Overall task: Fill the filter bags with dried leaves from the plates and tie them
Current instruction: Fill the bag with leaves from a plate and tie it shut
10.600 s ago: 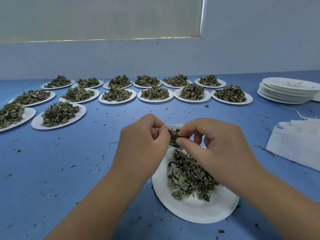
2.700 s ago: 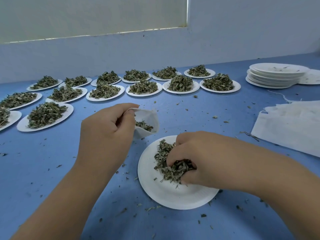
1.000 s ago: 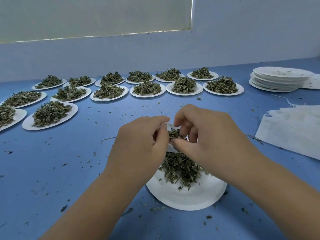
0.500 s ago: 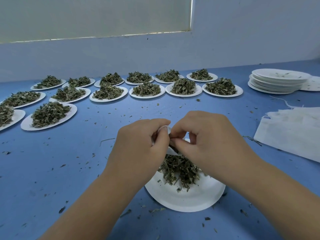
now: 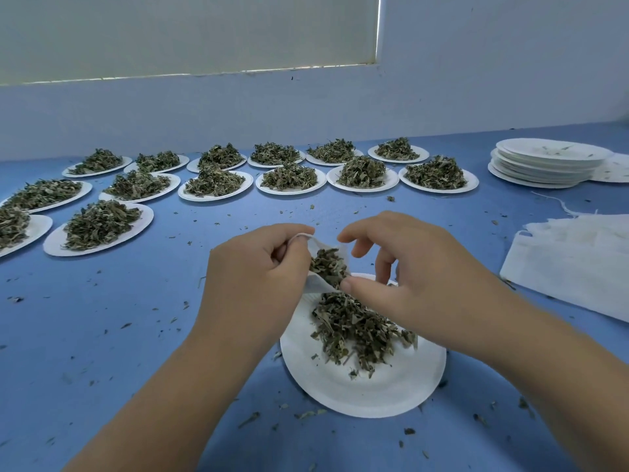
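Observation:
My left hand (image 5: 258, 277) pinches the rim of a small white filter bag (image 5: 316, 287) and holds its mouth open above the far edge of a white paper plate (image 5: 374, 400). Dried green leaves (image 5: 328, 267) show inside the bag. My right hand (image 5: 408, 277) hovers at the bag's mouth. Its forefinger is near the top edge and its thumb by the lower edge, spread apart with nothing pinched between them. A loose heap of dried leaves (image 5: 357, 328) lies on the plate under my right hand.
Several paper plates heaped with dried leaves (image 5: 98, 224) stand in rows across the far and left parts of the blue table. A stack of empty plates (image 5: 544, 161) is at the far right. A pile of flat white filter bags (image 5: 571, 260) lies to the right. Leaf crumbs are scattered about.
My right fingers were pushed together into the bag's mouth; they have now spread apart and drawn back a little. The left hand keeps its hold on the bag.

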`<control>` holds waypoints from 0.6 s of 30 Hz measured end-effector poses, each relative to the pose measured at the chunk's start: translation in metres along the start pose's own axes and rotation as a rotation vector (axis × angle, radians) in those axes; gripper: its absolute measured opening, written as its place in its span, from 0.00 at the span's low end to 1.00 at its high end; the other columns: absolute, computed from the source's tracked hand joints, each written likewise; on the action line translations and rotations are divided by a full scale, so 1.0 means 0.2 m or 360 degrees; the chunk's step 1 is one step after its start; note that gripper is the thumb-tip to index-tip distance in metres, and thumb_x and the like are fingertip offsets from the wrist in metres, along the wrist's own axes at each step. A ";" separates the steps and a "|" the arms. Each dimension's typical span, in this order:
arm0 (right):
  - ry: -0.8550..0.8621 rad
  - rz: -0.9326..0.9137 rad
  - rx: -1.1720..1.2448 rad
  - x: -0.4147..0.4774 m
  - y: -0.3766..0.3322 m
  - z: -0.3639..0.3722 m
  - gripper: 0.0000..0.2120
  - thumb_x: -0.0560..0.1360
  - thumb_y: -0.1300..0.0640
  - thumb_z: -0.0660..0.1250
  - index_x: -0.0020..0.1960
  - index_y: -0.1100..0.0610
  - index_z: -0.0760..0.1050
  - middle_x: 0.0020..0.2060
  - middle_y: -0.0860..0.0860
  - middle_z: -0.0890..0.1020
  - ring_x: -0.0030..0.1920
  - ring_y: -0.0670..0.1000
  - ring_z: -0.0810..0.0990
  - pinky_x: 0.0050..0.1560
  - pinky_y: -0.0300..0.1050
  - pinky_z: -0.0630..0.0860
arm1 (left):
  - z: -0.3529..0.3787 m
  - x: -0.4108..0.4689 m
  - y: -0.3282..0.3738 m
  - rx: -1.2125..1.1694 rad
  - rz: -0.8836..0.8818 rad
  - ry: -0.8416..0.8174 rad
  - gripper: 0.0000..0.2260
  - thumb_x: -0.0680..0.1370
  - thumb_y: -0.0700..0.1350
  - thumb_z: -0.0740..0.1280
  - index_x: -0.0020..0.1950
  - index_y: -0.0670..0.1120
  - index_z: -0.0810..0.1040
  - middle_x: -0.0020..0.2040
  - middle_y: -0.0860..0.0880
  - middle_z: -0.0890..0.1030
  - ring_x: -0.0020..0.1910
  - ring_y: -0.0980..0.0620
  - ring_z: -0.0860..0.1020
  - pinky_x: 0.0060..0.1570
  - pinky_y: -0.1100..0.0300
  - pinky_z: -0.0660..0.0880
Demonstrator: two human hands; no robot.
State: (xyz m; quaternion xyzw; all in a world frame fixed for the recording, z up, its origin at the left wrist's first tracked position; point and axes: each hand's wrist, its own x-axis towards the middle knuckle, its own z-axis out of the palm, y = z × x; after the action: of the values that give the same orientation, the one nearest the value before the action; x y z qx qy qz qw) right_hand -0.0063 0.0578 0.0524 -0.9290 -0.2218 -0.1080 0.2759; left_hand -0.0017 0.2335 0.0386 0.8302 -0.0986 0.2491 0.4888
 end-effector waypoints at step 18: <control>0.0416 -0.0140 -0.0076 0.01 -0.02 0.10 0.02 0.72 0.52 0.71 0.41 0.48 0.80 0.34 0.42 0.71 0.32 0.40 0.68 0.35 0.43 0.69 | 0.02 -0.03 0.03 -0.0026 0.0021 -0.0114 0.13 0.75 0.41 0.65 0.41 0.60 0.81 0.21 0.57 0.69 0.23 0.60 0.68 0.27 0.74 0.63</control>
State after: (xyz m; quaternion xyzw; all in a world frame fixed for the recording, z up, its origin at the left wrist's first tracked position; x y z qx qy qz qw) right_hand -0.0046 0.0738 0.0381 -0.9026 -0.2219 -0.2454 0.2752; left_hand -0.0074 0.2258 0.0392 0.8339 -0.1235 0.2216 0.4902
